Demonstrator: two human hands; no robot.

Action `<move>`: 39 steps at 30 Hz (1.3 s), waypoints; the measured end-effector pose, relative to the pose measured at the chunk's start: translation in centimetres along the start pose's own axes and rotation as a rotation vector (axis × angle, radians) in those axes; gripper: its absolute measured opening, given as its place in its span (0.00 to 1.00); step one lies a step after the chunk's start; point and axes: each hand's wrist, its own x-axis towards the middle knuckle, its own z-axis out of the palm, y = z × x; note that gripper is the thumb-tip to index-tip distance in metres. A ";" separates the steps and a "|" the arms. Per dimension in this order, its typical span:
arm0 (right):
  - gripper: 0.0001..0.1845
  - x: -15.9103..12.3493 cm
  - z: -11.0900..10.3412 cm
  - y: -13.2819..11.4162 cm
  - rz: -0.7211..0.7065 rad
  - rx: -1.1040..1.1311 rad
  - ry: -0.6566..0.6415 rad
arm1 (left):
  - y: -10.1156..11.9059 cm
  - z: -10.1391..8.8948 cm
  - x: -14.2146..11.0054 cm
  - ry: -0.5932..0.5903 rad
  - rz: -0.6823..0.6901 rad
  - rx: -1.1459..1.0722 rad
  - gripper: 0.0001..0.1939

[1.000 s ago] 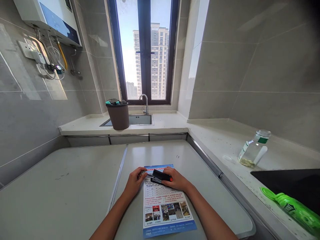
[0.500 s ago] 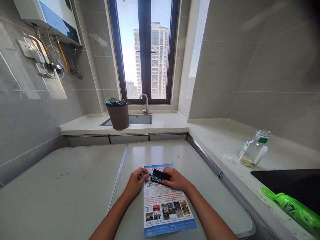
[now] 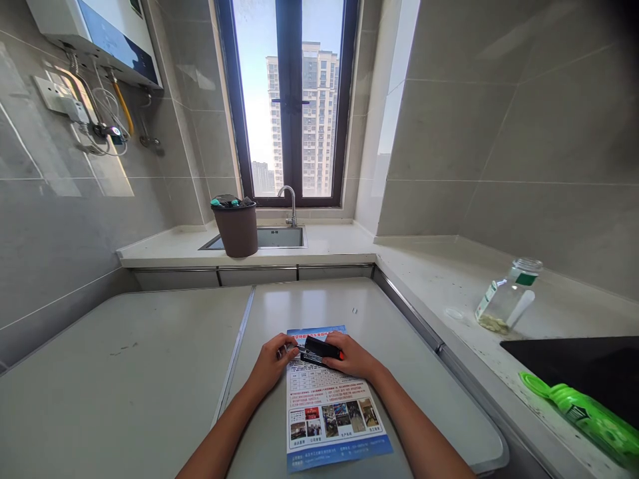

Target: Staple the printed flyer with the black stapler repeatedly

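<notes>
A black stapler (image 3: 322, 349) with a red spot at its rear lies over the upper part of a printed leaflet (image 3: 334, 426). My right hand (image 3: 349, 356) is wrapped round the stapler's rear end. Its top arm is lifted from the base, and thin metal shows between them. At the stapler's left end, my left hand (image 3: 273, 362) is closed in a pinch. A small bit of metal shows by those fingertips, too small to name. The leaflet has blue bands, red and dark print and several photos.
Two small staple-like bits (image 3: 354, 311) lie on the pale table (image 3: 150, 372) beyond the leaflet. A brown bin (image 3: 236, 231) stands by the sink (image 3: 282, 237). On the right counter are a glass jar (image 3: 509, 296), a green bottle (image 3: 584, 412) and a black panel (image 3: 584, 366).
</notes>
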 end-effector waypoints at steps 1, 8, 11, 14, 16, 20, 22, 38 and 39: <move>0.09 0.0 0.0 0.0 0.000 -0.001 -0.001 | 0.0 0.0 0.0 -0.001 -0.002 0.000 0.13; 0.09 0.1 0.0 0.0 0.003 -0.013 -0.006 | 0.3 0.0 -0.1 -0.001 -0.007 -0.006 0.12; 0.09 0.1 0.0 0.1 0.006 -0.013 -0.005 | 0.2 0.0 0.0 -0.005 -0.012 -0.006 0.11; 0.09 0.1 0.0 0.1 0.004 -0.006 -0.006 | 0.1 0.0 0.0 -0.005 -0.011 -0.004 0.10; 0.09 0.1 0.0 0.1 -0.003 -0.003 -0.007 | -0.1 0.1 0.0 -0.002 -0.006 -0.001 0.10; 0.09 0.2 0.0 0.1 -0.006 -0.002 -0.010 | -0.1 0.1 0.0 -0.005 0.003 -0.005 0.10; 0.09 0.2 0.0 0.1 0.004 -0.005 -0.007 | 0.0 0.1 -0.1 -0.006 0.006 -0.008 0.10; 0.12 0.0 -0.1 -0.4 0.010 -0.016 0.008 | 0.2 0.1 -0.1 -0.020 0.003 0.006 0.11; 0.12 0.0 -0.1 -0.3 0.011 -0.018 0.005 | 0.1 0.1 -0.1 -0.021 0.003 0.007 0.11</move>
